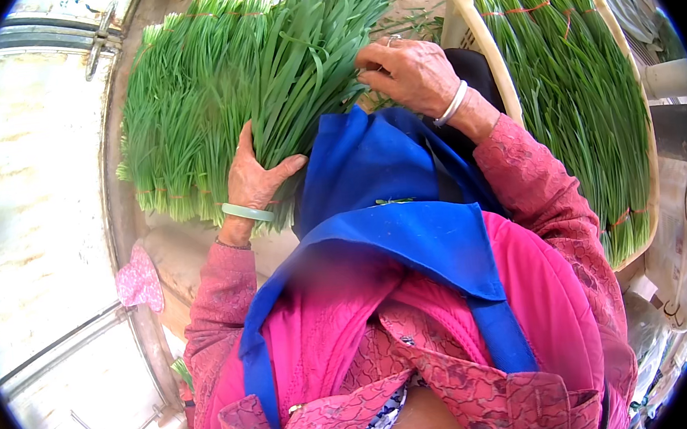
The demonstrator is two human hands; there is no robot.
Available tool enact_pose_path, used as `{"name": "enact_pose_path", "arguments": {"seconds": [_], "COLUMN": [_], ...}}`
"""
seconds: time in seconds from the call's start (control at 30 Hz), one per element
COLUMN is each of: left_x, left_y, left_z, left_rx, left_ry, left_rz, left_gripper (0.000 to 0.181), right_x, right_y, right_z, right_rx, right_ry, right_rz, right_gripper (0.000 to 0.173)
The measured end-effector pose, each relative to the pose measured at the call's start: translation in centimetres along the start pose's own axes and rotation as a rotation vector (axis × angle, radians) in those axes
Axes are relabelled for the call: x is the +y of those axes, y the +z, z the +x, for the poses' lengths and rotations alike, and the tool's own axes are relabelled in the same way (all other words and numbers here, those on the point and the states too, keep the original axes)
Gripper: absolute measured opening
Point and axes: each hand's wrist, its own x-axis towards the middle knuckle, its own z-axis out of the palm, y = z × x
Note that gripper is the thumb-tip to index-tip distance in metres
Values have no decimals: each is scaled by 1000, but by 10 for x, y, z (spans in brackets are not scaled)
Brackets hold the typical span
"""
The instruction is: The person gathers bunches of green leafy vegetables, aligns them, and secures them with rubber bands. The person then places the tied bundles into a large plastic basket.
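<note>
My left hand (254,176) rests on the lower part of a loose bunch of garlic chives (292,78), its thumb and fingers spread around the stems. A pale green bangle circles that wrist. My right hand (411,74), wearing a ring and a white metal bangle, is at the right side of the bunch with fingers curled. Whether a leaf is pinched in them is hard to tell. Left of the bunch lie tied bundles of chives (181,106), packed side by side, with red ties near their pale ends.
On my right stands a cream plastic crate (507,87) filled with tied chives (574,114). My blue apron (369,157) covers my lap. Loose leaf scraps (413,24) lie on the floor beyond my right hand. A white metal door or panel (34,180) runs along the left, near a pink cloth (139,280).
</note>
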Motion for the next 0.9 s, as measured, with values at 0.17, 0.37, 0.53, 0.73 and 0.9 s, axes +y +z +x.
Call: {"name": "enact_pose_path", "arguments": {"seconds": [0.17, 0.37, 0.53, 0.73, 0.9], "left_x": [-2, 9, 0, -13, -24], "left_y": [-1, 6, 7, -17, -23], "left_z": [-2, 0, 4, 2, -4], "left_rx": [16, 40, 43, -284, -315], "left_ry": [-3, 25, 51, 86, 34], "left_rz": [38, 133, 168, -165, -263], "left_gripper": [111, 111, 107, 121, 119], "right_x": [0, 21, 70, 49, 2], "right_y": [14, 43, 36, -19, -25], "right_z": [3, -2, -3, -18, -34], "right_rx": [49, 26, -37, -81, -530], "right_ry": [-50, 103, 441, 374, 394], "right_rz": [-85, -341, -444, -171, 195], "right_gripper": [13, 15, 20, 26, 26]}}
